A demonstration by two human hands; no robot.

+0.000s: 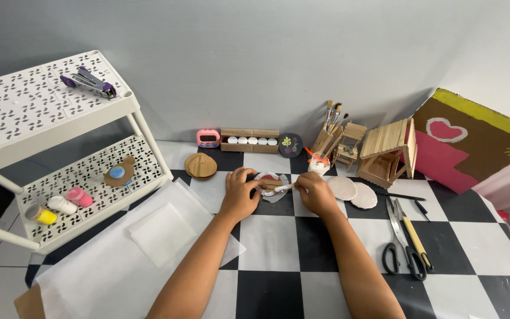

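My left hand (238, 194) rests on the checkered table and presses down on a small wooden stick piece (270, 184) that lies over a round white disc (268, 177) with red on it. My right hand (316, 193) sits just to the right and pinches a thin white stick (283, 188) whose tip reaches the wooden piece. Both forearms come in from the bottom edge. What lies under the palms is hidden.
Two white clay discs (352, 191), scissors (398, 236) and a yellow-handled knife (415, 237) lie to the right. Behind stand a stick house (388, 150), brush holder (327, 136), paint-pot box (249, 140) and pink timer (208, 138). A white shelf rack (48, 100) and paper sheets (119, 248) fill the left.
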